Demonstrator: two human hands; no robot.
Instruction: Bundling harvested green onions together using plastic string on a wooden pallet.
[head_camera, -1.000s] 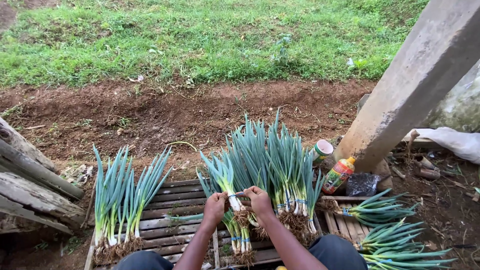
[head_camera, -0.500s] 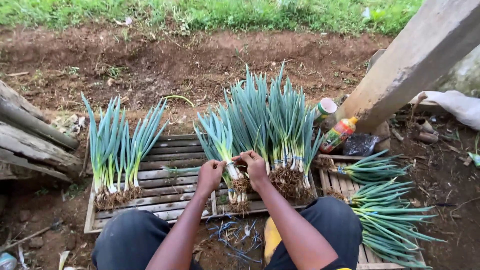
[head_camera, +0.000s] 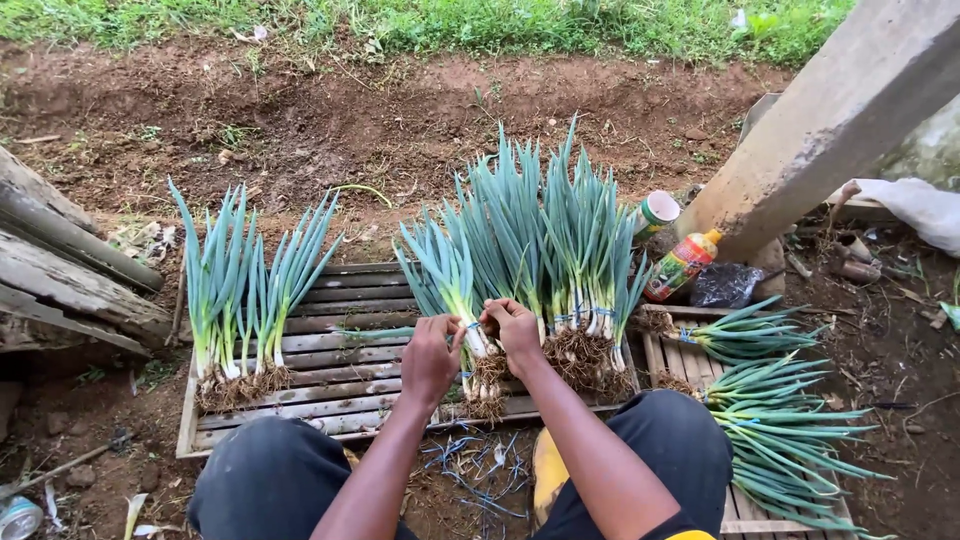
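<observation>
Bare brown soil behind, slatted wooden pallet (head_camera: 340, 385), left hand (head_camera: 430, 357) and right hand (head_camera: 514, 330) gripped slender green onion bunch (head_camera: 452, 285), fingers clenched around white stems.

Tie on onion bunch (head_camera: 455, 300) — behind both hands' fingers (head_camera: 470, 325)

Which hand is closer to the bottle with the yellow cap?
Right. The right hand grips the onion bunch on the side facing the bottle. The left hand is on the bunch's far side, farther from the bottle.

Farm plot: soil (head_camera: 330, 120), bundled scallions (head_camera: 540, 230)
</observation>
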